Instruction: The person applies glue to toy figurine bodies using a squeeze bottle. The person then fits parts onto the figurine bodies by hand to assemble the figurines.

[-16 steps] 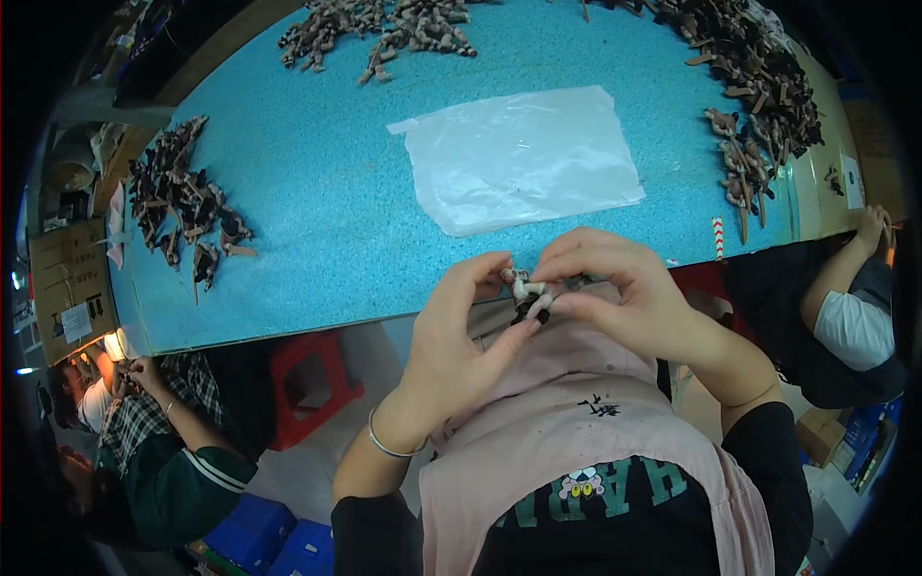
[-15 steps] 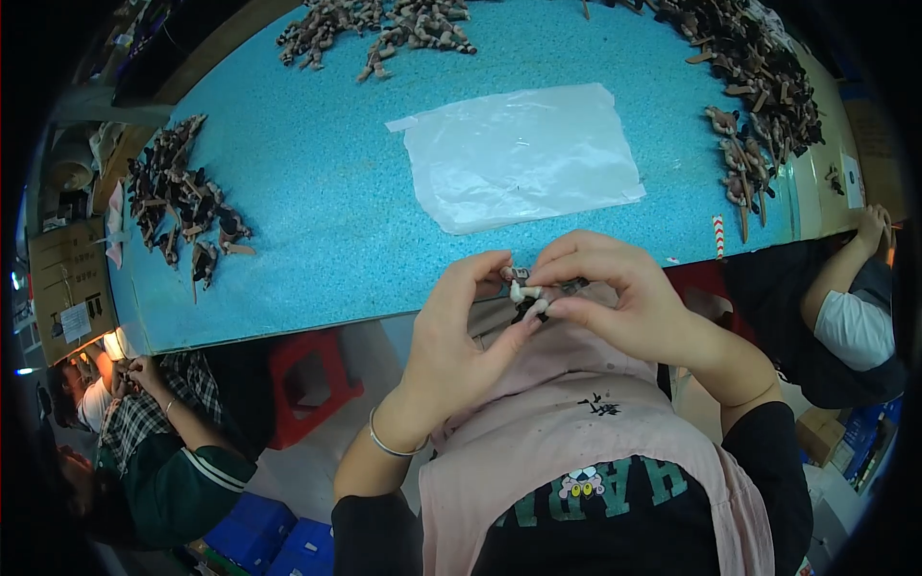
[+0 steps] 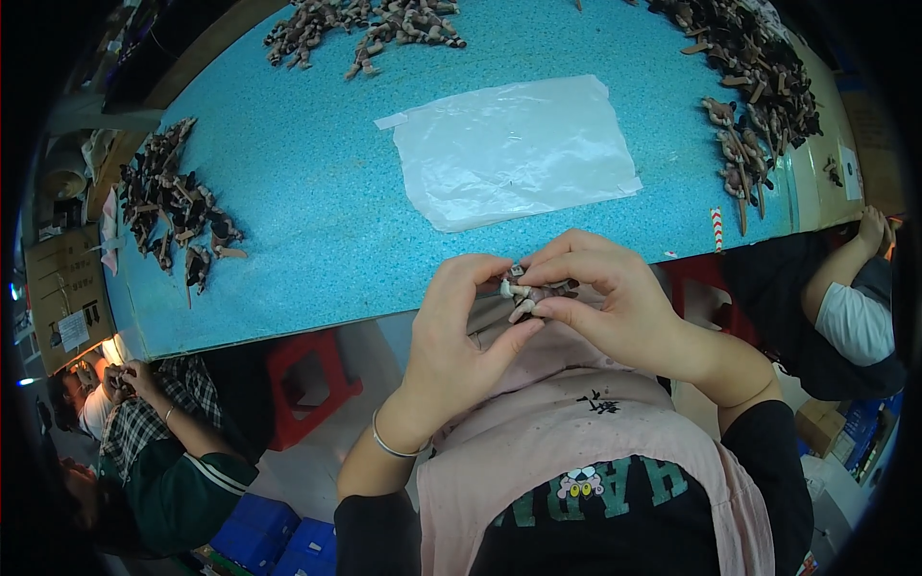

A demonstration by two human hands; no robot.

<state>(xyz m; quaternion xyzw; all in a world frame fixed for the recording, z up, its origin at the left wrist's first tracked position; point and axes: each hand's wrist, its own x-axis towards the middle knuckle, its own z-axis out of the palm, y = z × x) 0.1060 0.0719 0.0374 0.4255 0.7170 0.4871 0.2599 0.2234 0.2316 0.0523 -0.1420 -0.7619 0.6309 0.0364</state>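
Observation:
Between my two hands, just off the near edge of the table, is a small toy figure (image 3: 523,300) in pale, brown and dark tones. Fingers and thumb of my left hand (image 3: 466,322) are closed on its left side. My right hand (image 3: 610,298) pinches it from the other side, thumb below and fingers above. The fingers hide parts of the figure. A sheet of clear plastic film (image 3: 514,154) lies flat on the blue table (image 3: 317,192) beyond my hands.
Piles of similar figures lie at the left (image 3: 178,206), the far side (image 3: 370,29) and the right (image 3: 754,86). Co-workers sit at the left (image 3: 182,442) and right (image 3: 836,307). Red stools (image 3: 305,389) stand under the table edge. A cardboard box (image 3: 72,298) is at far left.
The small figure has turned between my fingers, with its pale limbs now at a different angle. Both hands stay in nearly the same place. The view has shifted slightly.

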